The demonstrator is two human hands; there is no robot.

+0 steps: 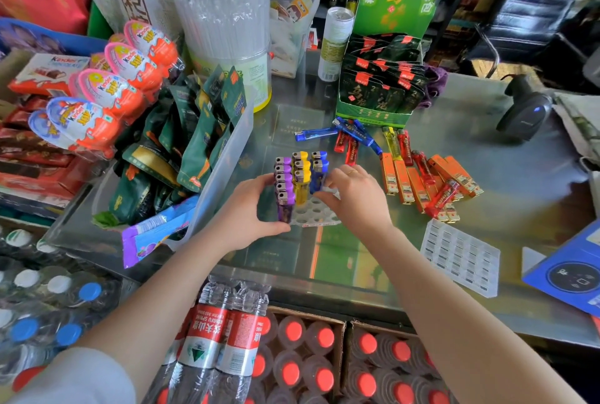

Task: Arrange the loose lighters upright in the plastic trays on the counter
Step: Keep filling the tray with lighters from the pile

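Note:
A white plastic tray (pixel 316 213) with round holes sits mid-counter. Upright in it stand a row of purple lighters (pixel 284 189), three yellow lighters (pixel 301 176) and two blue lighters (pixel 318 171). My left hand (pixel 251 209) grips the tray's left side, thumb at its front corner. My right hand (pixel 355 197) holds the tray's right side, fingers curled beside the blue lighters. Loose lighters lie behind and right: blue ones (pixel 350 132), red ones (pixel 347 145), a yellow one (pixel 391 142) and several orange ones (pixel 422 183). A second, empty tray (pixel 461 257) lies flat at the right.
A clear bin (pixel 227 157) of green snack packets stands left of the tray. A green display box (pixel 373 114) of dark sachets and a tall can (pixel 336 43) stand behind. A barcode scanner (pixel 527 108) sits far right. Bottled water (pixel 227 332) is stacked below the counter edge.

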